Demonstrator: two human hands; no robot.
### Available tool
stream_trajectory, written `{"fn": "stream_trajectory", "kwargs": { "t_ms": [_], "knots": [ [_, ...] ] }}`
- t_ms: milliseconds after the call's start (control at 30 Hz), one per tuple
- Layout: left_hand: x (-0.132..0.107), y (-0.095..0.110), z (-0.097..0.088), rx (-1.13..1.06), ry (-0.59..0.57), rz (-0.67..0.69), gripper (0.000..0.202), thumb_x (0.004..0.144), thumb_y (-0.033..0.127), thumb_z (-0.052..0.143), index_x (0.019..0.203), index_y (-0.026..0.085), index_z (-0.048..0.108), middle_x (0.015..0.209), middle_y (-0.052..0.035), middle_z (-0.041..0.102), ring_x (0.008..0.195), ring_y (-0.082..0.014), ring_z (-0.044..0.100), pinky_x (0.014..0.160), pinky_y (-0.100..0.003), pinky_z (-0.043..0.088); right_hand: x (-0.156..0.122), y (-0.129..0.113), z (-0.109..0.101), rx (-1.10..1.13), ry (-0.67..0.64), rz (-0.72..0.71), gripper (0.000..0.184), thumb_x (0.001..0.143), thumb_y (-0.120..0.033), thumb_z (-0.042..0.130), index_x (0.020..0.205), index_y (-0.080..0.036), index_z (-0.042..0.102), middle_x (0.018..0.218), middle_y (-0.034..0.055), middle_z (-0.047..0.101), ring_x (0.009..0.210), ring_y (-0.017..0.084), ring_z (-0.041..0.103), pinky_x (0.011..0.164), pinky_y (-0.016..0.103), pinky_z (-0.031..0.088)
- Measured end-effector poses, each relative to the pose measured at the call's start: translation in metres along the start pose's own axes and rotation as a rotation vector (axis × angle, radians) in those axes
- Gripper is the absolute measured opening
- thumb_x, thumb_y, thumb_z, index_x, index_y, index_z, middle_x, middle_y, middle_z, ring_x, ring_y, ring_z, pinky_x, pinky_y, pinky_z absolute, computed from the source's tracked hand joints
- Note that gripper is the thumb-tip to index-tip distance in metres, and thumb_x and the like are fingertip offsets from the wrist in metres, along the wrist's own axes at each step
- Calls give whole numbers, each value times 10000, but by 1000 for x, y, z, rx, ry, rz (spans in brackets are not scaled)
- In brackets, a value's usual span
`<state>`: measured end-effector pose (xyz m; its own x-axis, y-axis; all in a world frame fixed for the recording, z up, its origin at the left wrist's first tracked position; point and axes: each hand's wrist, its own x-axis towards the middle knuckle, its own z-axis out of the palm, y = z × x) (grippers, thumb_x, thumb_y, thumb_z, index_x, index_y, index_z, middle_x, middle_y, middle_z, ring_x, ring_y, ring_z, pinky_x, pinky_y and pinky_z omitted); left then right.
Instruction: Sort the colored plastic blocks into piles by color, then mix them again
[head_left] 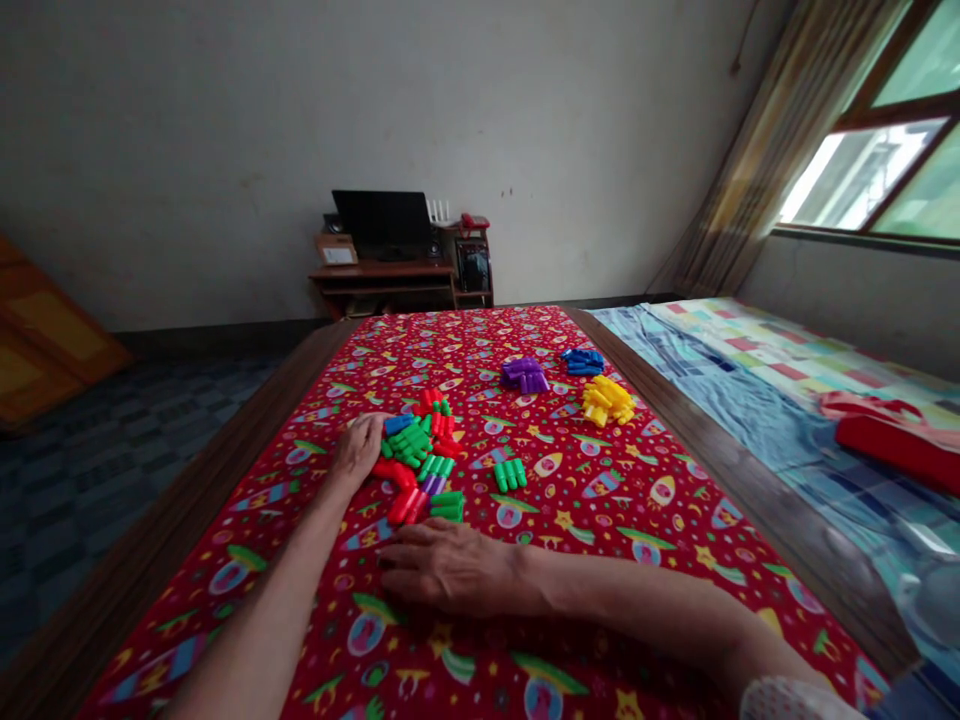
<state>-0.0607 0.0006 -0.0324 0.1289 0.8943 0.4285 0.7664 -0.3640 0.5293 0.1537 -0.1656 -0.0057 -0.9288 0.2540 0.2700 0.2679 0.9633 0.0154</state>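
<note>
- My left fingers (371, 430) curl against a blue ridged plastic block (398, 425); I can't tell whether they grip.
- My right fingers (409, 552), loosely extended, palm down, beside green ridged plastic blocks (448, 506) on the tabletop (570, 480).

You can pass a hand over bare tablecloth (559, 470) to the right of the mixed pile (407, 445), though one set of green blocks (511, 474) stands near that side. Farther to the pile's right and beyond it, the purple heap (526, 376), yellow heap (607, 401) and blue heap (582, 361) obstruct you. Your left hand (361, 447) blocks the pile's left edge; your right hand (446, 568) and forearm (622, 592) bar its near side.
</note>
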Motion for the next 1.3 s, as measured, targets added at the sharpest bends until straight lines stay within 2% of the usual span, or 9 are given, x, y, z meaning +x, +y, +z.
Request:
{"fn": "stream_trajectory", "kwargs": {
  "t_ms": [200,333,433,500,700,800,933,1167,1300],
  "knots": [
    [0,-2,2,-9,27,-20,469,856,441,250,878,197,649,1012,-108,699,1013,-240,634,990,-395,467,-17,27,-10,143,110,94,200,928,-178,490,1092,-126,591,1120,140,631,1027,181,566,897,283,445],
    [0,-2,3,-17,37,-21,452,858,442,266,868,196,646,1004,-104,695,1007,-236,629,992,-397,464,-31,49,-26,364,355,439,246,918,-161,423,1072,-127,612,787,28,639,645,108,550,606,206,424],
    [0,-3,4,-21,51,-8,447,852,446,267,854,200,641,988,-105,695,1001,-239,630,987,-402,468,-48,74,-43,402,483,705,305,898,-169,393,1070,-138,643,684,-14,616,544,85,499,523,185,355],
    [1,-4,5,-18,54,-4,442,847,446,269,853,201,636,988,-106,694,1008,-241,629,987,-404,469,-64,90,-60,293,417,816,297,870,-175,424,1022,-136,676,654,-2,619,542,97,506,527,197,341],
    [2,-5,5,0,38,-3,451,843,444,257,873,191,629,1013,-123,691,1018,-251,630,994,-415,464,-127,116,-114,-221,22,1258,228,828,-215,515,832,-198,743,731,88,694,644,174,613,556,248,344],
    [1,-5,4,7,33,-10,451,845,438,252,878,188,626,1013,-124,692,1018,-252,630,992,-415,466,-162,128,-127,-186,-38,1351,214,804,-221,570,909,-234,756,855,70,730,718,180,645,581,240,381],
    [0,-5,2,12,20,-2,446,852,442,259,880,191,626,1022,-123,692,1035,-253,625,995,-410,465,-198,145,-128,-71,-104,1379,234,781,-221,634,982,-231,754,928,51,732,763,162,652,631,224,423],
    [2,-6,5,8,34,13,451,844,434,254,881,182,627,1013,-124,693,1016,-249,635,989,-403,466,-205,148,-121,-127,-273,1459,234,775,-256,647,980,-212,753,1065,83,706,983,226,645,703,248,444],
    [0,-3,5,-16,42,1,460,857,439,254,922,177,627,1034,-121,698,1022,-245,637,987,-400,465,-190,139,-127,-217,-241,1487,264,849,-279,554,1026,-196,730,1061,112,704,955,238,653,681,261,431]
  ]
}}
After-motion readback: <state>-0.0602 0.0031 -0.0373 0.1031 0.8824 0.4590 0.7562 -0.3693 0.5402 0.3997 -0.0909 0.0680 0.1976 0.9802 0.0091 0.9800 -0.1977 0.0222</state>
